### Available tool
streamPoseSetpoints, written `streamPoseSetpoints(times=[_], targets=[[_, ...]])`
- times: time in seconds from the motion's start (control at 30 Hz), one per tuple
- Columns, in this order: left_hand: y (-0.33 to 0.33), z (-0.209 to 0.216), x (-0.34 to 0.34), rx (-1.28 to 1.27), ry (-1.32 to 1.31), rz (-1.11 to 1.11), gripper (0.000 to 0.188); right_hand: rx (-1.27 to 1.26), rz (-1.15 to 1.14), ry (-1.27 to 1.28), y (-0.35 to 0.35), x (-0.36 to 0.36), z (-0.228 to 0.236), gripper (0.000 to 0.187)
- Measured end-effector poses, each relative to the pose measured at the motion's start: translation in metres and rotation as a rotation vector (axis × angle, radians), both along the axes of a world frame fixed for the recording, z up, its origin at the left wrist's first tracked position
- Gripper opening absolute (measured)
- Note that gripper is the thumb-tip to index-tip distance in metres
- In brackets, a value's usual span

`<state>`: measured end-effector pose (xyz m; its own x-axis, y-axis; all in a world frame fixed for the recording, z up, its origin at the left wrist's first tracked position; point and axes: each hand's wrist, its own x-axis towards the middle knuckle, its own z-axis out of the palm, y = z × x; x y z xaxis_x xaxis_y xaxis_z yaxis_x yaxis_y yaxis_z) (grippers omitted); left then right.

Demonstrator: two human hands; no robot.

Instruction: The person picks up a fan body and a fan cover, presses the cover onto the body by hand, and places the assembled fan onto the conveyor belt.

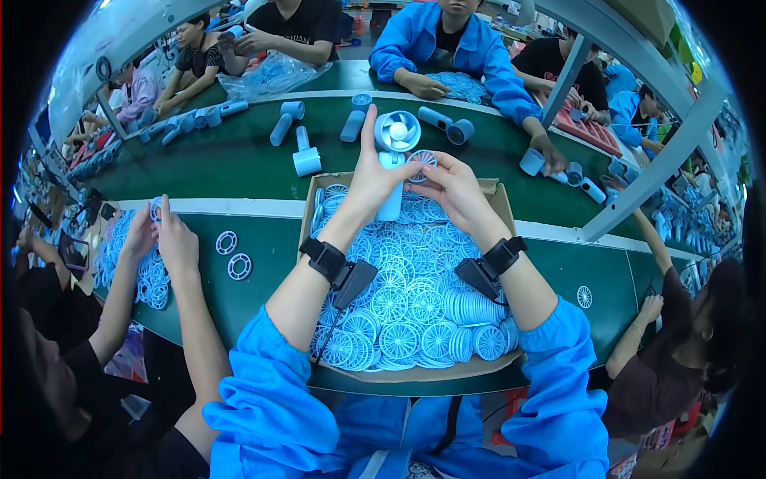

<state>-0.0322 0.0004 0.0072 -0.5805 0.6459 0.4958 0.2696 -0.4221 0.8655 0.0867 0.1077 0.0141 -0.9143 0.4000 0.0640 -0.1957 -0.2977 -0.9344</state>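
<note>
A light blue handheld fan (pixel 397 131) stands upright over the far side of an open cardboard box (pixel 307 214), its blades exposed. My left hand (pixel 372 182) grips its handle, forefinger stretched up beside the fan head and thumb reaching to a small round spoked grille (pixel 423 162). That grille is pinched in the fingers of my right hand (pixel 456 190), just below the fan head. Fingers behind the handle are hidden. Under both hands the box is filled with loose light blue spoked grilles (pixel 399 339), some stacked on edge at its right.
Beyond the box runs a green conveyor belt (pixel 239 172) bearing several fan bodies (pixel 306 162). Two rings (pixel 238 267) lie left of the box; one grille (pixel 585 297) lies right. A metal post (pixel 666 160) rises at right. Co-workers sit on both sides and opposite; one hand (pixel 546 152) touches fan parts.
</note>
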Motion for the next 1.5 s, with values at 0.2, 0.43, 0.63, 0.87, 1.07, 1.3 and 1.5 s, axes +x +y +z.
streamPoseSetpoints(times=[0.2,0.43,0.63,0.87,1.07,1.3,1.5], targets=[[-0.008,0.016,0.011,-0.035,-0.094,-0.116,0.106,0.009,-0.088,0.103,0.004,0.003,-0.005,0.020],[0.001,0.004,0.004,0.004,0.171,0.061,0.100,0.231,-0.125,0.028,0.009,-0.001,-0.010,0.023],[-0.005,0.009,0.010,-0.011,-0.001,0.035,0.096,0.912,-0.492,0.146,-0.004,-0.001,-0.008,0.019],[-0.007,0.012,0.011,0.041,-0.150,0.021,0.092,1.531,-0.647,0.203,-0.007,0.004,-0.004,0.038],[-0.005,0.010,0.016,-0.039,-0.249,-0.002,0.087,1.713,-0.709,0.252,-0.002,0.006,-0.002,0.043],[-0.005,-0.001,0.015,-0.292,-0.153,-0.115,0.081,1.403,-0.686,0.246,0.001,0.005,-0.003,0.041],[-0.002,0.000,0.020,-0.314,-0.072,-0.105,0.081,1.352,-0.655,0.238,-0.002,0.006,-0.002,0.039]])
